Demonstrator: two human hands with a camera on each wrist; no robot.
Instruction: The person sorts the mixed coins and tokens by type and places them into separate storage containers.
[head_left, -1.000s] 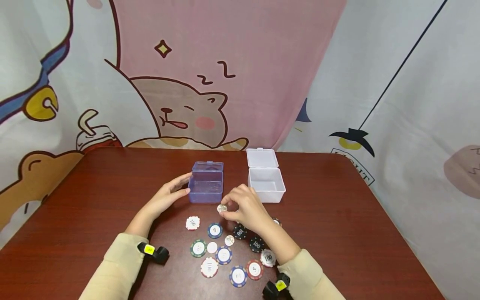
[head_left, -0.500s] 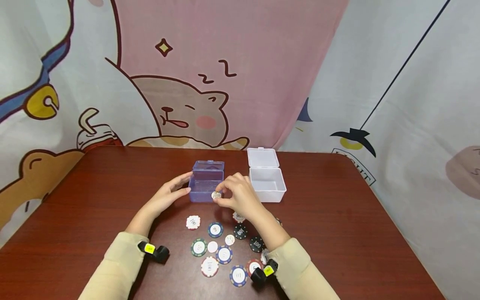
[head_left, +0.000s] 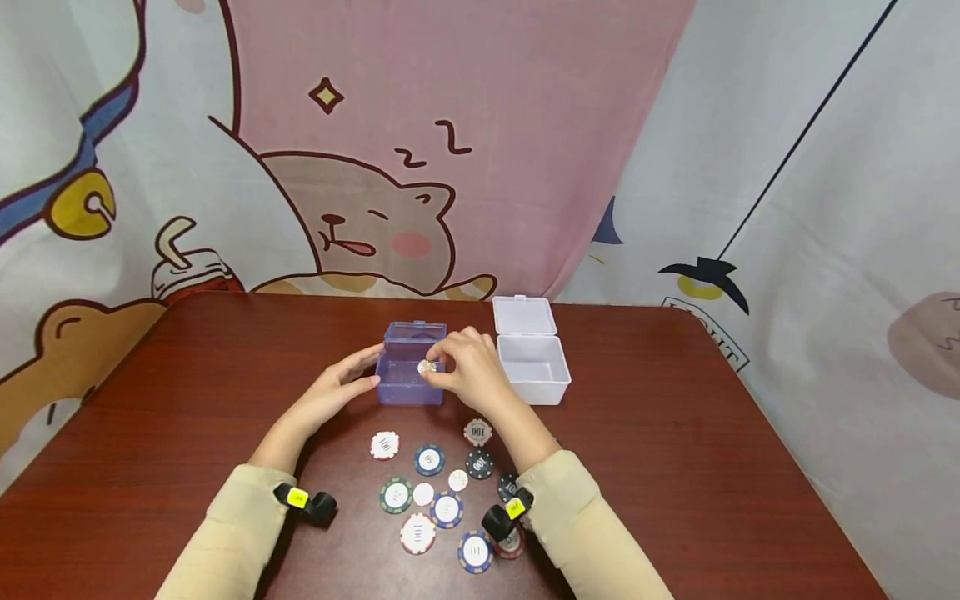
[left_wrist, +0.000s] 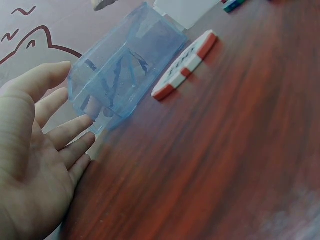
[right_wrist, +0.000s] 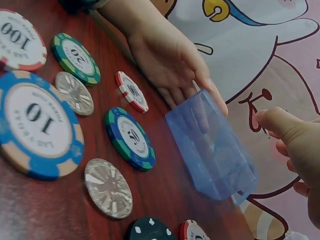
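Note:
A clear blue plastic box stands on the table with its lid up. My left hand rests against its left side, thumb by the front corner and fingers extended along the side, as the left wrist view also shows its fingertips at the box wall. Over the box's opening, my right hand pinches a shiny coin between thumb and fingers. In the right wrist view the coin is mostly hidden by the thumb. Two more coins, one of them a silvery coin, lie among the chips.
A white plastic box with its lid up stands to the right of the blue one. Several poker chips lie in front, among them a green chip, a blue chip and a black chip. A printed cloth hangs behind the table.
My right hand has carried the coin up and away from the chips, from in front of the blue box to over its opening. The left hand has stayed at the box's side.

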